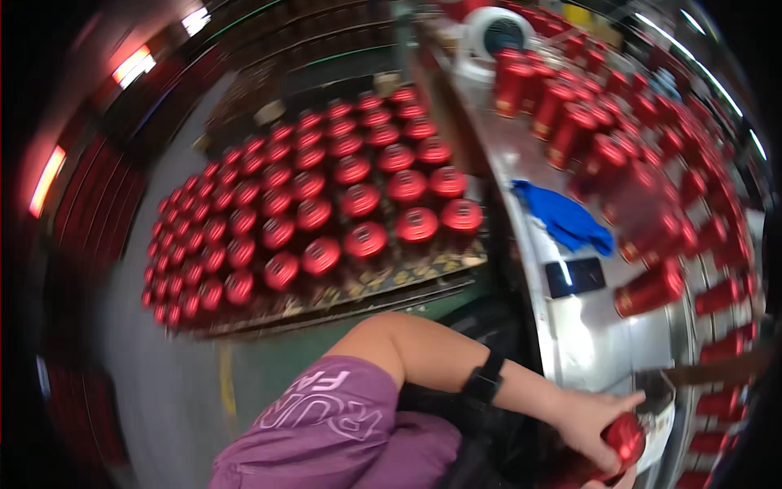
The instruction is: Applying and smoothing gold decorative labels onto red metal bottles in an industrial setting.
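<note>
My left arm, in a purple sleeve with a black band at the wrist, reaches across to the lower right. My left hand (588, 425) is closed around a shiny red cylindrical container (626, 440), with one finger stretched out past it. Of my right hand (626, 479) only a little shows at the bottom edge, against the container's lower side; it seems to grip it too. A white box or sheet with print (656, 432) lies just beyond the container. The lower part of the container is blurred and partly hidden by my hands.
On the left, a pallet (383, 287) bears many red-topped cylinders in rows. Along the metal worktable (586, 334) lie a blue cloth (566, 218) and a dark flat phone-like slab (575, 277). Red cylinders (650, 289) crowd its right side. A white round fan (481, 41) stands behind.
</note>
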A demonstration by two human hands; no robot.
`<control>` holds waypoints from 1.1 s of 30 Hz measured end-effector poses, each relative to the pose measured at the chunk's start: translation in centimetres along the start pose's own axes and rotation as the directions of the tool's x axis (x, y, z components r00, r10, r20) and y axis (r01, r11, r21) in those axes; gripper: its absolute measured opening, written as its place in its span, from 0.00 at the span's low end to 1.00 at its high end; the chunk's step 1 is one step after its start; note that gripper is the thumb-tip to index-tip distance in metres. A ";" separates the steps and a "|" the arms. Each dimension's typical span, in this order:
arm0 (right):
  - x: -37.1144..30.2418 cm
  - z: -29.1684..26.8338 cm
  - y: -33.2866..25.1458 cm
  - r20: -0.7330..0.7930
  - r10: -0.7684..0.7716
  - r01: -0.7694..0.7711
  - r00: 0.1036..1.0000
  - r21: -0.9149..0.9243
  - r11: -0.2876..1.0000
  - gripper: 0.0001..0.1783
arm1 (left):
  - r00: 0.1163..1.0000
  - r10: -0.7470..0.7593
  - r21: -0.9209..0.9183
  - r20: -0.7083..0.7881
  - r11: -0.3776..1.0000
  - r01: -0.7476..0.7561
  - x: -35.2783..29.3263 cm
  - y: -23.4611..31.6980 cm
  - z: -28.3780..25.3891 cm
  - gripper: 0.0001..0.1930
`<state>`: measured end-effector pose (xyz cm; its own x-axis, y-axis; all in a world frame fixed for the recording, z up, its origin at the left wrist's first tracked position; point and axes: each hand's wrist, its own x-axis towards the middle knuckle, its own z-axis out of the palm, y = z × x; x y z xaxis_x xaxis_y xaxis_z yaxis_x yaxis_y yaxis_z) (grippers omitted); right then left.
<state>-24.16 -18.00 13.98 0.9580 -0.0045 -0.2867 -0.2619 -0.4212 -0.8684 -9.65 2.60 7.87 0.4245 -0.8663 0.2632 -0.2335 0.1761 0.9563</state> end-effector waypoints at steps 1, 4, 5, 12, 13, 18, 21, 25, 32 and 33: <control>-0.6 0.6 -1.6 0.023 -0.034 0.038 0.999 -0.211 0.977 0.58 | 0.999 -0.003 -0.222 -0.043 0.975 -0.006 -1.2 2.0 -0.4 0.60; 1.8 3.8 -4.3 0.053 -0.115 0.122 0.992 -0.172 0.977 0.59 | 0.987 0.040 -0.034 -0.155 0.998 -0.046 -5.1 5.1 -2.8 0.50; 2.3 4.7 -5.3 0.006 -0.139 0.137 0.990 -0.208 0.969 0.60 | 0.981 0.065 -0.068 -0.184 0.995 -0.079 -6.2 5.3 -3.5 0.52; 9.2 13.5 -8.9 0.267 -0.592 0.621 0.761 -0.036 0.783 0.57 | 0.808 0.177 0.308 -0.562 0.951 0.005 -19.6 11.6 -7.9 0.43; 8.9 16.2 -11.9 0.334 -0.578 0.597 0.744 0.054 0.800 0.57 | 0.711 0.256 0.437 -0.655 0.896 0.079 -23.6 13.4 -8.2 0.43; 11.9 16.7 -14.4 0.318 -0.535 0.524 0.783 0.126 0.842 0.40 | -0.105 0.404 0.361 -0.909 0.887 0.289 -43.9 22.2 -8.6 0.33; 13.8 15.9 -15.4 0.273 -0.523 0.521 0.807 0.088 0.849 0.32 | -0.427 0.721 0.367 -0.545 0.664 0.652 -58.4 26.4 -6.8 0.36; 15.4 16.0 -15.7 0.250 -0.540 0.539 0.804 0.080 0.839 0.29 | -0.419 0.894 -0.219 -0.162 0.381 0.898 -76.8 28.2 -1.4 0.43; 16.3 17.7 -16.1 0.257 -0.483 0.505 0.837 -0.020 0.863 0.27 | -0.651 0.758 -0.593 -0.029 0.512 0.622 -91.0 20.3 4.0 0.49; 16.3 18.1 -16.2 0.262 -0.479 0.508 0.838 -0.055 0.859 0.26 | -0.663 0.748 -0.611 -0.020 0.516 0.601 -92.4 19.0 4.2 0.49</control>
<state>-6.45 5.22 16.07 0.8975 0.4356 0.0695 0.2685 -0.4145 -0.8695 -56.96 83.99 1.20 -0.4389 0.7153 0.5438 0.6690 -0.1439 0.7292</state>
